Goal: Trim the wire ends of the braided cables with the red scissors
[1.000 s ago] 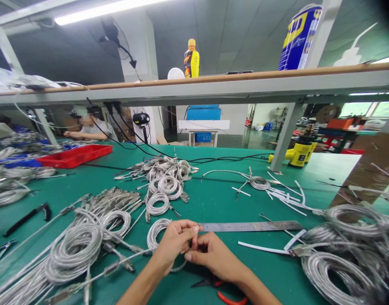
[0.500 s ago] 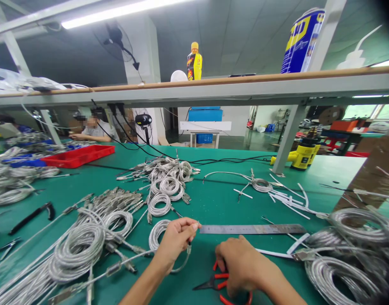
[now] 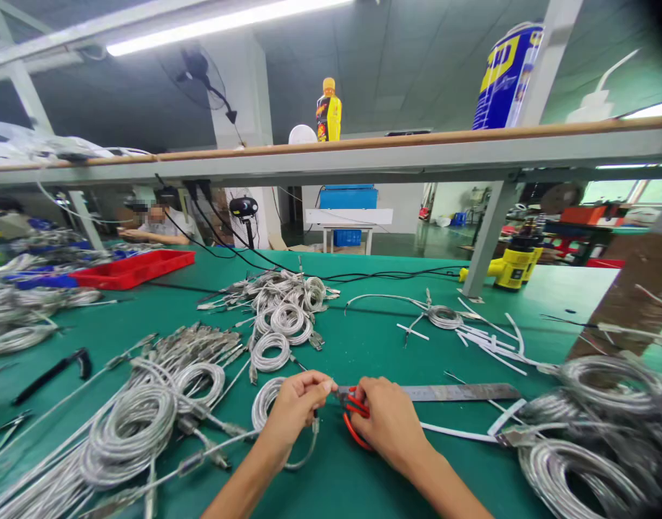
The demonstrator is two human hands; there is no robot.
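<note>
My left hand pinches the end of a silvery coiled cable low in the middle of the green table. Close beside it, my right hand grips red-handled scissors, their blades pointing left at the cable tip between my left fingers. A steel ruler lies flat just behind my right hand. Part of the scissors is hidden under my fingers.
Heaps of coiled cables lie at left, centre back and right. White strips are scattered at right. A red tray and a seated person are far left. A shelf beam runs overhead.
My right hand dropped from the cable to the scissors on the table, took hold of them and brought them up to the cable end. My left hand kept its pinch.
</note>
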